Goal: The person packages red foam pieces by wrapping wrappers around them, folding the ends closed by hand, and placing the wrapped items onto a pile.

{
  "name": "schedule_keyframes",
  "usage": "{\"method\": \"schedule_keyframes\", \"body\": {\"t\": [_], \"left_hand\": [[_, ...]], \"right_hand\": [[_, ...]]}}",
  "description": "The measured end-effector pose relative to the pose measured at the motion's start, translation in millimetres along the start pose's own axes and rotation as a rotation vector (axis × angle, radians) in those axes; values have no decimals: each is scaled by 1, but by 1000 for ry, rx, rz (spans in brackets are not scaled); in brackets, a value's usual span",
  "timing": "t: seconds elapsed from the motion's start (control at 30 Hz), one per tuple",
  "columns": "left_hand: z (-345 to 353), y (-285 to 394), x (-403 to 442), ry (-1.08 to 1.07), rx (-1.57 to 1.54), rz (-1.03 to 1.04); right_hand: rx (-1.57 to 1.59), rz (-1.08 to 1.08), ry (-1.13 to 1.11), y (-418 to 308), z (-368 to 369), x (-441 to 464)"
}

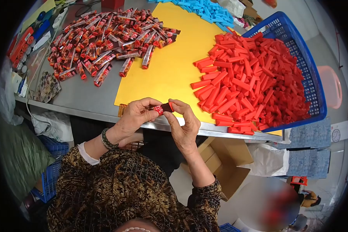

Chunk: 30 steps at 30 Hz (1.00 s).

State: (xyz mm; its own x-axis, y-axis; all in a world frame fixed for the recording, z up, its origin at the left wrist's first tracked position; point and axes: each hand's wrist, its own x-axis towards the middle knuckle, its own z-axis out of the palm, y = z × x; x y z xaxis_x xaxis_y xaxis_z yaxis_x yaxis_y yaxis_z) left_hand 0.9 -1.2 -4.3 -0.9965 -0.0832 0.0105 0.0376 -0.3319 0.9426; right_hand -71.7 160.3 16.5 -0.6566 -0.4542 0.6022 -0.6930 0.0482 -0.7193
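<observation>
Near the front edge of the table, both hands hold one small red and dark wrapped piece (164, 108) between them. My left hand (133, 116) pinches its left end, with a beaded bracelet at the wrist. Thumb and fingers of my right hand (185, 125) close on its right end, where a bright red tip shows. A large pile of similar wrapped pieces (104, 42) lies at the back left. To the right, plain red pieces (243, 81) spill from a tilted blue basket (317, 92) onto a yellow sheet (143, 85).
Light blue pieces (205, 11) lie at the back. Tools and a crumpled cloth (46, 88) are on the table's left side. Below the table's metal edge stand an open cardboard box (230, 179) and a blue crate (50, 178). Another person (310, 199) is far off at lower right.
</observation>
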Motion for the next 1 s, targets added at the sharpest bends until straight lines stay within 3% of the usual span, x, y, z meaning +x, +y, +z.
{"method": "schedule_keyframes", "body": {"t": [0.5, 0.63, 0.73, 1.0], "left_hand": [[-2, -6, 1, 30, -51, -4], [-6, -9, 1, 48, -88, -9], [-9, -11, 1, 50, -109, -17], [-10, -12, 1, 46, -70, 11]], "right_hand": [[22, 50, -23, 3, 5, 4], [185, 279, -9, 1, 6, 3], [59, 83, -40, 3, 3, 9], [129, 175, -12, 4, 16, 5]]}}
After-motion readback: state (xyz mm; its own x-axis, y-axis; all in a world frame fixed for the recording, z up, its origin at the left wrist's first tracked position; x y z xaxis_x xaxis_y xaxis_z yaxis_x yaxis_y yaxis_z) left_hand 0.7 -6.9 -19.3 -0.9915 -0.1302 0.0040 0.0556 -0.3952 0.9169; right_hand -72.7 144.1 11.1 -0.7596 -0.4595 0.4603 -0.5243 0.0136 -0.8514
